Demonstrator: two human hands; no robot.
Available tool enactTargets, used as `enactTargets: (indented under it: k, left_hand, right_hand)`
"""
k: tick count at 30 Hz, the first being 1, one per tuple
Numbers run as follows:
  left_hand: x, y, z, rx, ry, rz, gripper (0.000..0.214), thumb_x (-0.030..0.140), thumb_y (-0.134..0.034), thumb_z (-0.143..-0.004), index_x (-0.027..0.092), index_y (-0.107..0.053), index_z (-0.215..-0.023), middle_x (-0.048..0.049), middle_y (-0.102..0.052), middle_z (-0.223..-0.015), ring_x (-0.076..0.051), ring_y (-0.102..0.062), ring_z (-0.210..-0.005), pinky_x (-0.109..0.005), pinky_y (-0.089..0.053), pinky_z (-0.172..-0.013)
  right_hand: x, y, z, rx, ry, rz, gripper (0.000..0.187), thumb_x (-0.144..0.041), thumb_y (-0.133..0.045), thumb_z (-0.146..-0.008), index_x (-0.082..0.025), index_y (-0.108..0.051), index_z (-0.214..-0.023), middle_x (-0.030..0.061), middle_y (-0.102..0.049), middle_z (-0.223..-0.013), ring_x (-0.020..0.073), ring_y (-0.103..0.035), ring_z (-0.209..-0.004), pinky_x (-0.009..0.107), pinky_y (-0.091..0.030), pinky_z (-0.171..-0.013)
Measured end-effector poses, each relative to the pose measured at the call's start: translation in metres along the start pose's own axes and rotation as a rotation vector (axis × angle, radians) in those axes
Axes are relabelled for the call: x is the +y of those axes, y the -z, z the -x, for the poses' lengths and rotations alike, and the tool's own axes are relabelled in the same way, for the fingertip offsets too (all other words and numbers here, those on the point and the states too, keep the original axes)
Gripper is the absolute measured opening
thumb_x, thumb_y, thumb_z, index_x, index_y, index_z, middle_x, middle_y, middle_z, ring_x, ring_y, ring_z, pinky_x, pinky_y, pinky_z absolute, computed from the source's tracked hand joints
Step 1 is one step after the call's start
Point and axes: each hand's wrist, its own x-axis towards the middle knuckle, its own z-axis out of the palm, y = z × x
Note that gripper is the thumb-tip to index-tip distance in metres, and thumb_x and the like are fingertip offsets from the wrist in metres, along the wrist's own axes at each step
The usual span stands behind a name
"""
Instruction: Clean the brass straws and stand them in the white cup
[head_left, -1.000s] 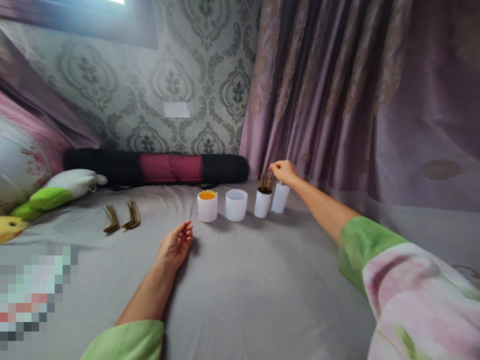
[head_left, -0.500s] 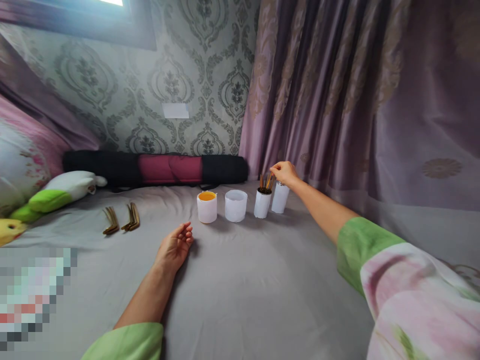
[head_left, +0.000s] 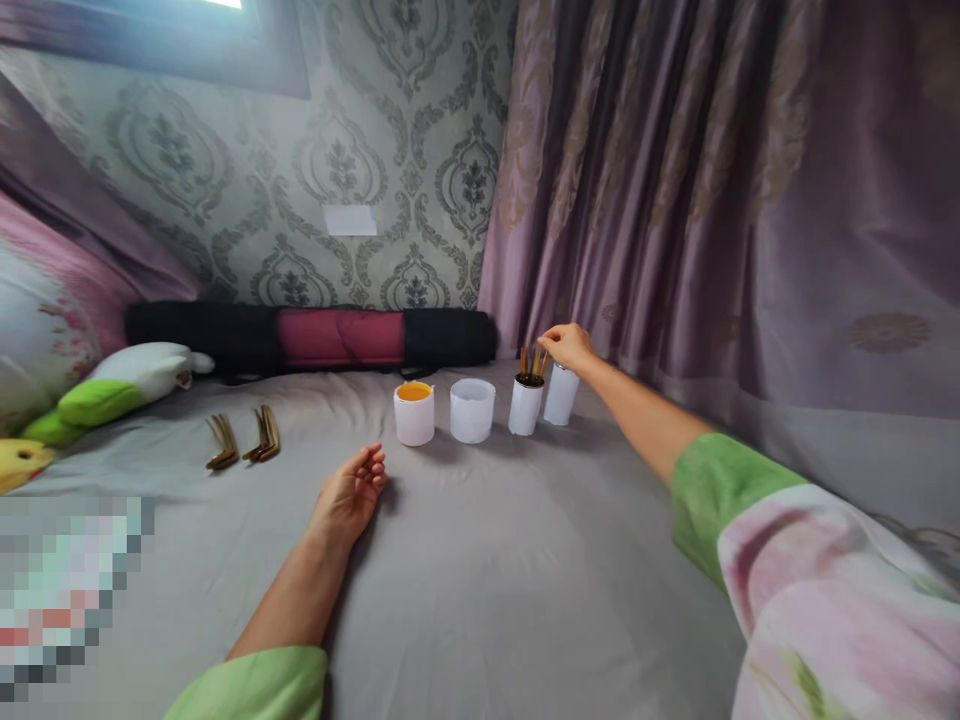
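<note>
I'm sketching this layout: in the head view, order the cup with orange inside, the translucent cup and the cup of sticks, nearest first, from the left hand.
From the left hand:
1. Cup with orange inside, ahead and right.
2. Translucent cup, next to the right.
3. Cup of sticks, farther right.

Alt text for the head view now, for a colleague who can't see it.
The right hand appears to pinch the tip of a thin brown stick in a white can on gray cloth. The empty left hand, curled, is nearest a white tub with orange inside; a translucent tub stands between that and the can.
</note>
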Motion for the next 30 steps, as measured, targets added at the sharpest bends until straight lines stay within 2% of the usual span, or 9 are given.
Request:
enactTargets:
  k: [15, 30]
  left_hand:
    - [-0.0003, -0.001, 0.0006, 0.001, 0.0, 0.0, 0.013, 0.007, -0.044, -0.082, 0.006, -0.056, -0.079, -0.0035, -0.054, -0.062, -0.005, -0.048, -0.047, -0.013, -0.04, -0.039]
    - [0.0, -0.0015, 0.0013, 0.012, 0.004, -0.003, 0.013, 0.007, -0.044, -0.082, 0.007, -0.056, -0.079, -0.0031, -0.054, -0.062, -0.005, -0.047, -0.046, -0.013, -0.041, -0.039]
  right_hand:
    - [-0.0005, -0.002, 0.0012, -0.035, -0.083, 0.01, 0.023, -0.035, -0.056, -0.069, -0.021, -0.071, -0.079, 0.0045, -0.068, -0.072, 0.0161, -0.062, -0.068, 0.025, -0.047, -0.062]
    - [-0.0003, -0.0025, 0.0007, -0.006, -0.108, -0.031, 0.022, -0.034, -0.055, -0.07, -0.022, -0.071, -0.08, 0.0048, -0.068, -0.074, 0.0181, -0.064, -0.07, 0.03, -0.048, -0.066]
